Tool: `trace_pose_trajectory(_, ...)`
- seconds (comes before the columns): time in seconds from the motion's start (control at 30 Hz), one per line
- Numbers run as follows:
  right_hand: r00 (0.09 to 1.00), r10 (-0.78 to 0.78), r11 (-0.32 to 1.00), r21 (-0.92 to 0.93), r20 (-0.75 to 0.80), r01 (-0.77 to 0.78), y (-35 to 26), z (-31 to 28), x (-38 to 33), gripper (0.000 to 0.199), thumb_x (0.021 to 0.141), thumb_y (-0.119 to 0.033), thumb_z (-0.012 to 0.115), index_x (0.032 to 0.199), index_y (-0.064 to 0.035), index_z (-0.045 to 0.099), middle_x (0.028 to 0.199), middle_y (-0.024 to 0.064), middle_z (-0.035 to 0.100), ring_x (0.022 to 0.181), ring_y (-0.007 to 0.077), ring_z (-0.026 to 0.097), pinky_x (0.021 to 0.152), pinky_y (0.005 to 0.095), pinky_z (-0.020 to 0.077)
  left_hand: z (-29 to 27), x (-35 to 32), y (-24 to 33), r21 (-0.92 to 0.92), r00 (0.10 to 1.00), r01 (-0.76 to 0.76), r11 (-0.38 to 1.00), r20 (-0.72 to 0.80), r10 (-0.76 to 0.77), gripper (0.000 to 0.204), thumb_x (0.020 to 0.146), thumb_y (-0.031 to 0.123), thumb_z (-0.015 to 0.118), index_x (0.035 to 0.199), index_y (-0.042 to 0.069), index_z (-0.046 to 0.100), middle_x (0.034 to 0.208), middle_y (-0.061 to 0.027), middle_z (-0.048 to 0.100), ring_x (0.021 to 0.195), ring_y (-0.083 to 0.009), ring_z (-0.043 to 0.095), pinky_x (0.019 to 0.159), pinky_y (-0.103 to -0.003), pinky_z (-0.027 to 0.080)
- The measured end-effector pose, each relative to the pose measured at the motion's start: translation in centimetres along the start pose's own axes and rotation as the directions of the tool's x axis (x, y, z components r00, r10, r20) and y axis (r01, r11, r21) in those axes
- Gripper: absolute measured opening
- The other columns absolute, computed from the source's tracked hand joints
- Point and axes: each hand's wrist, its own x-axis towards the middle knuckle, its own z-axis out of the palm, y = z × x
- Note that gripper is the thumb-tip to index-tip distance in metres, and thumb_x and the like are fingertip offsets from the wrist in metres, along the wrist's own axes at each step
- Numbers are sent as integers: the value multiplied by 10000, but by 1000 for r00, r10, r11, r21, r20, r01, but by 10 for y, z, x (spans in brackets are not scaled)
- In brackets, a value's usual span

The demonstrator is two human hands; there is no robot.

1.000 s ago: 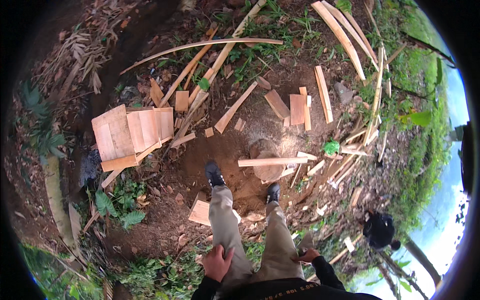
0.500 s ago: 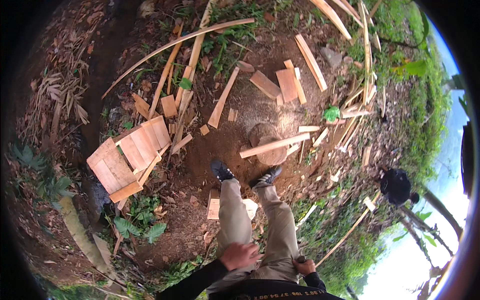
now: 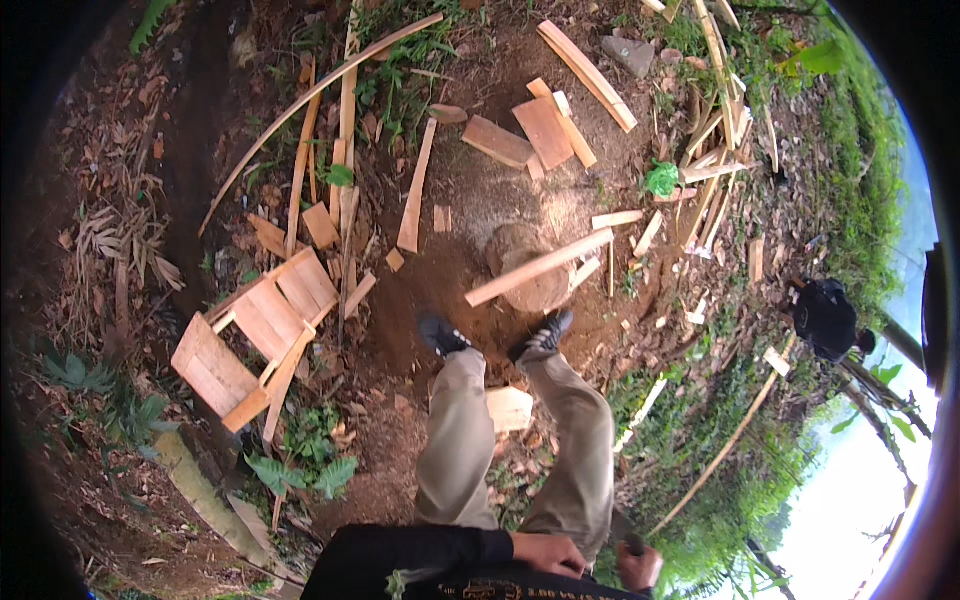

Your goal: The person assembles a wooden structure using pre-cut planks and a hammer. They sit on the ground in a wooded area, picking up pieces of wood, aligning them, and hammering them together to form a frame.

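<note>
Earthen ground (image 3: 385, 335); left hand (image 3: 548, 552) shifted across waist, fingers curled, hold unclear; right hand (image 3: 642, 570) closed round dark handle (image 3: 634, 545); plank (image 3: 540, 267) untended.

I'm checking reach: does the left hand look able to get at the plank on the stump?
Probably not without bending: the left hand is near the body; the plank lies across the stump, beyond the shoes.

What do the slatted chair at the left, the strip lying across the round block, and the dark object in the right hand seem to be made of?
Slatted chair: apparently bare wood, with a pale reddish tone and visible board seams.
Strip: likely wood, unpainted, pale and matt.
Dark object in the right hand: I cannot tell; it is small and blurred.
</note>
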Motion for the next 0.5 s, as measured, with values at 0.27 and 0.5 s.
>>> trace_pose_trajectory(0.27, 846, -167, 967, 83, -506, 240, -54, 38, 319, 256, 890, -227, 632, 754, -11, 654, 601, 149, 611, 508, 241, 542, 527, 393, 418, -379, -131, 79, 650, 685, 568, 505, -714, 147, 340, 837, 355, 735, 814, 51, 585, 798, -88, 586, 721, -246, 549, 661, -370, 446)
trace_pose_trajectory(0.5, 640, -345, 916, -98, -687, 389, -103, 229, 566, 242, 902, -158, 604, 1069, 14, 642, 935, 271, 646, 846, 365, 652, 758, 420, 492, -514, -138, -43, 597, 598, 794, 117, -731, -328, 705, 837, 671, 593, 906, -26, 666, 909, -192, 663, 899, -316, 631, 837, -453, 433)
